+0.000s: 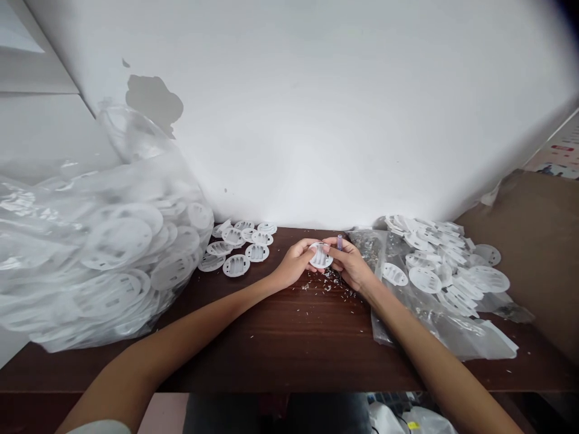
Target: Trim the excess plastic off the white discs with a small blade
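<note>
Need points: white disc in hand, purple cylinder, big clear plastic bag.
white plastic disc [321, 257], head view, on its slotted face
purple cylinder [339, 242], head view, on its upper end
big clear plastic bag [131, 135], head view, on its gathered top

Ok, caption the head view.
Left hand and right hand hold a white plastic disc above a wooden table beside a bulging clear bag.

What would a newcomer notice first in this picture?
A clear plastic bag of white slotted discs fills the left side. At the centre, the left hand and right hand hold one disc over a dark wooden table. A loose heap of discs lies on the right.
</note>
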The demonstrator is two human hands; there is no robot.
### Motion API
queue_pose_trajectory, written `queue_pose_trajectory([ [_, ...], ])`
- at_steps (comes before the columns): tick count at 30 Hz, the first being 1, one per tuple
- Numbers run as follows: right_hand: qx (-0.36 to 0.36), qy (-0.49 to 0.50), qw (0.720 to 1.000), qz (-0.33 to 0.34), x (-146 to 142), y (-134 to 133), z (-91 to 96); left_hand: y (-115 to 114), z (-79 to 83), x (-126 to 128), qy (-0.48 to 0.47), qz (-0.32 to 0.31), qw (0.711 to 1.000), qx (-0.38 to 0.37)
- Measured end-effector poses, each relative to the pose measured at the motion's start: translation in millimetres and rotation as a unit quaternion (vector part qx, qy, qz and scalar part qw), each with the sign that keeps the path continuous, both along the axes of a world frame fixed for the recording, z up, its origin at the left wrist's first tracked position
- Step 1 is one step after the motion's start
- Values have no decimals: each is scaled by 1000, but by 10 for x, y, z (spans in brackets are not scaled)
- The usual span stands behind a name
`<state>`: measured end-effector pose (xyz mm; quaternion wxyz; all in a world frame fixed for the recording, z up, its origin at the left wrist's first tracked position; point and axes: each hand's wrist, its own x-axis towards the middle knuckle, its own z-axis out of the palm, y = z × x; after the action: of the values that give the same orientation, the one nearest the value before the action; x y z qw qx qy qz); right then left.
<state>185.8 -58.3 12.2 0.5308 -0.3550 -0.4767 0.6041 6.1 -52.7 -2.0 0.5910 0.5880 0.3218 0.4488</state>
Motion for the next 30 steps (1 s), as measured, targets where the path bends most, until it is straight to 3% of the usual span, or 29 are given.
queue_pose_trajectory([
  [30,10,-14,1000,-15,-51,-6,-47,4,0,4,-13,31,999,-12],
])
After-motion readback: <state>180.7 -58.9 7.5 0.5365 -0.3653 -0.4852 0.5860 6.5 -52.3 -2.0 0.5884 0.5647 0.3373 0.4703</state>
